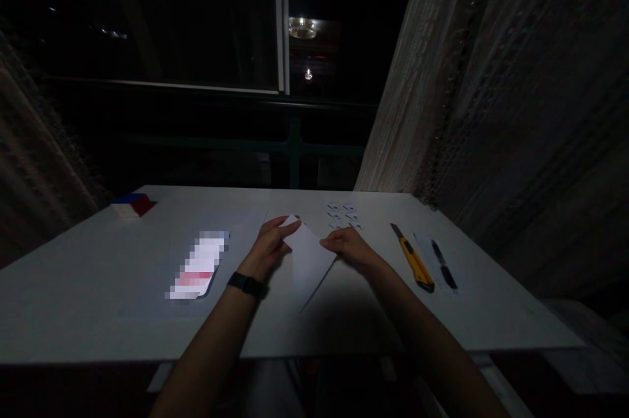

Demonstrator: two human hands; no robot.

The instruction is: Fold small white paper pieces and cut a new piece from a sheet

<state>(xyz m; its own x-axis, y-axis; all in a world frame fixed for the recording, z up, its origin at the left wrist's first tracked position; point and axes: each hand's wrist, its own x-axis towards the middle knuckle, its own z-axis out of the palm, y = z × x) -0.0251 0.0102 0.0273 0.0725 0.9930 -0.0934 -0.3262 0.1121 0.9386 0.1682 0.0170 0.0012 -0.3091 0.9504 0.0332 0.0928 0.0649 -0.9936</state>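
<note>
A white sheet of paper [310, 259] is held up at a slant over the middle of the table, a corner pointing down toward me. My left hand [271, 240], with a dark band on its wrist, pinches the upper left part of the paper, thumb on top. On the right edge, my right hand [351, 245] grips the paper between thumb and fingers. Just beyond the hands lie several small printed paper pieces [344, 215] in two columns. Whether the paper is folded I cannot tell in this dim light.
On the white table [88, 287], a lit phone [199, 267] lies left of my hands. A red, blue and white block [132, 205] sits at the far left. To the right are a yellow utility knife [415, 261] and a black pen [444, 265]. Curtains [407, 71] hang behind.
</note>
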